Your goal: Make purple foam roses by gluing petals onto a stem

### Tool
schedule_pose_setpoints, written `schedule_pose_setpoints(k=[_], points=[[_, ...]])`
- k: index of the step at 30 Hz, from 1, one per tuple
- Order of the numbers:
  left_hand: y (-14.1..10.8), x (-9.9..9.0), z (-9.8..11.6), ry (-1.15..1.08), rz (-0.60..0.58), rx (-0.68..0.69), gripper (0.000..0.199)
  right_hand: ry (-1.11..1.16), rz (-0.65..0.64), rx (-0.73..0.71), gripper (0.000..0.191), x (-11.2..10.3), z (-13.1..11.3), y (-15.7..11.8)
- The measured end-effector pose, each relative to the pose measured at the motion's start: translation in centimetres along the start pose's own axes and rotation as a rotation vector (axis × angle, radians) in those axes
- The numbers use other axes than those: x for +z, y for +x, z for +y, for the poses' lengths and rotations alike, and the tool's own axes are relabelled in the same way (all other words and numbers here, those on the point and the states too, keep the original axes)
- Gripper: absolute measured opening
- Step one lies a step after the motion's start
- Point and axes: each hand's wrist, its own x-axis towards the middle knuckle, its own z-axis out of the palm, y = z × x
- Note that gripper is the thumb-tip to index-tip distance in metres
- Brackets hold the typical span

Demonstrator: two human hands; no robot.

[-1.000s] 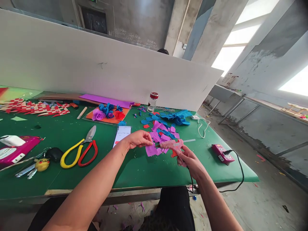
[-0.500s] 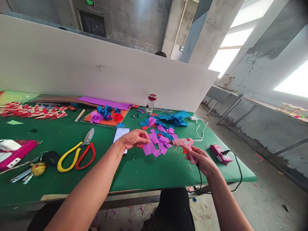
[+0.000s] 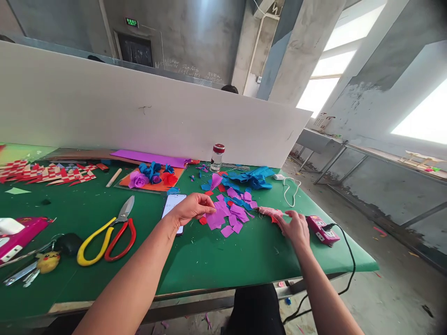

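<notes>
My left hand (image 3: 194,208) is closed in a pinch on the edge of a purple paper piece (image 3: 215,219), held just above scattered purple paper petals (image 3: 239,213). To the right, a pink hot glue gun (image 3: 270,212) rests low at the tabletop, its nozzle toward the petals. My right hand (image 3: 295,229) is at the rear of the glue gun, thumb and fingers around it; the hand hides part of the handle. A phone (image 3: 173,204) with a lit screen lies partly under my left wrist.
Scissors (image 3: 120,228), a keychain (image 3: 49,262) and a pink power strip (image 3: 21,237) lie left. Finished paper flowers (image 3: 153,174) sit on orange paper. Behind the petals are blue crepe paper (image 3: 253,177) and a jar (image 3: 217,158). A pink socket box (image 3: 321,229) stands right.
The glue gun has come down from above the table and turned onto its side, and my right hand has shifted toward its rear. My left hand still pinches the purple paper piece.
</notes>
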Motion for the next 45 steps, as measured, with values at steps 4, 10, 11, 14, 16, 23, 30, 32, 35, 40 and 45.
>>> schedule_pose_setpoints(k=[4,10,11,14,16,23,30,32,35,40,45], points=[[0.0,-0.5,0.3,0.095,0.083,0.05,0.028,0.138,-0.149,-0.229,0.044,1.5,-5.5,-2.0],[-0.6,-1.8,1.2,0.224,0.167,0.087,0.028,0.516,-0.689,-0.253,0.033,5.3,-13.7,-5.1],[-0.6,-2.0,1.2,0.231,0.166,0.091,0.028,0.536,-0.684,-0.259,0.035,5.7,-14.4,-5.2],[-0.6,-2.3,1.0,0.229,0.158,0.093,0.028,0.552,-0.726,-0.286,0.033,6.1,-15.9,-5.1],[-0.5,-2.4,0.8,0.226,0.157,0.093,0.026,0.567,-0.814,-0.279,0.027,6.1,-16.7,-4.8],[-0.3,-2.4,0.6,0.221,0.187,0.099,0.022,0.564,-0.902,-0.317,0.024,6.5,-17.4,-4.7],[-0.3,-2.6,0.8,0.057,0.251,0.173,0.033,0.91,-0.759,0.013,0.017,8.1,-17.4,-3.1],[-0.3,-2.6,0.8,-0.001,0.329,0.238,0.037,0.973,-0.669,0.05,0.02,8.9,-17.7,-2.5],[-0.3,-2.4,0.9,-0.003,0.419,0.325,0.038,1.083,-0.528,0.111,0.026,10.2,-18.0,-2.0],[-0.2,-0.7,1.0,0.025,0.406,0.282,0.031,1.225,-0.474,0.166,0.025,11.4,-18.2,-2.8],[0.0,1.4,0.7,-0.061,0.336,0.238,0.027,1.338,-0.481,0.205,0.021,10.9,-18.3,-3.5]])
